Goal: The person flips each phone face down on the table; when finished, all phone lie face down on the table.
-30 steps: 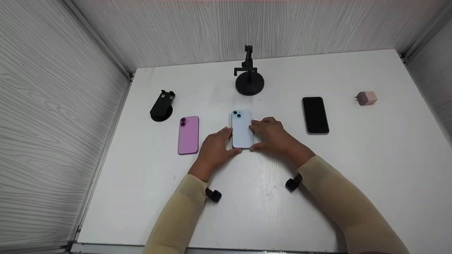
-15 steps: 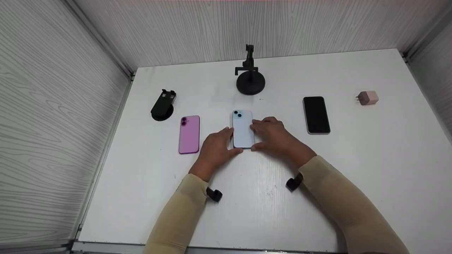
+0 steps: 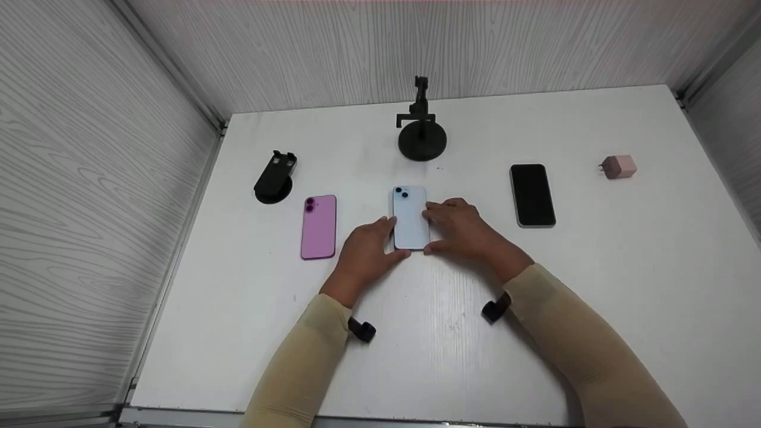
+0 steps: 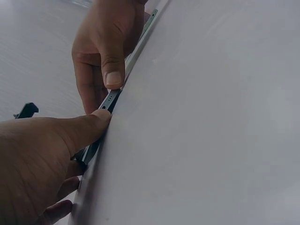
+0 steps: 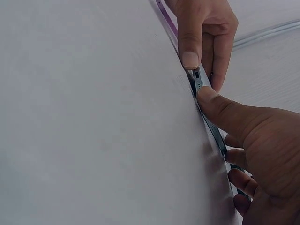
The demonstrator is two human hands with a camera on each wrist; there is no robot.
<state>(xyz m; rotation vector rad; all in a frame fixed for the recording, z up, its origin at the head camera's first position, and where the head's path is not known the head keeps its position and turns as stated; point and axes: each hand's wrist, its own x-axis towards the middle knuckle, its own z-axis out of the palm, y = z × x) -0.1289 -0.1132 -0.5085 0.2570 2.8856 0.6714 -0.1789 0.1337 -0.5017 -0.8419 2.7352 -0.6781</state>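
Observation:
A light blue phone [image 3: 410, 221] lies flat on the white table, its back and two camera lenses facing up. My left hand [image 3: 364, 252] holds its left edge and lower left corner, fingers at the side and thumb at the bottom edge. On the opposite side my right hand [image 3: 461, 229] holds it likewise, thumb at the lower right corner. Both wrist views show the thumbs pressing on the phone's thin bottom edge [image 5: 198, 77], near the port. To the left of the hands a pink-purple phone [image 3: 318, 227] lies back up.
A black phone stand [image 3: 421, 139] with a round base stands behind the blue phone. Another black stand [image 3: 273, 180] is at the back left. To the right lie a dark-screened phone [image 3: 532, 195] and a pink plug adapter [image 3: 619, 166]. Panelled walls [image 3: 452, 47] enclose the table.

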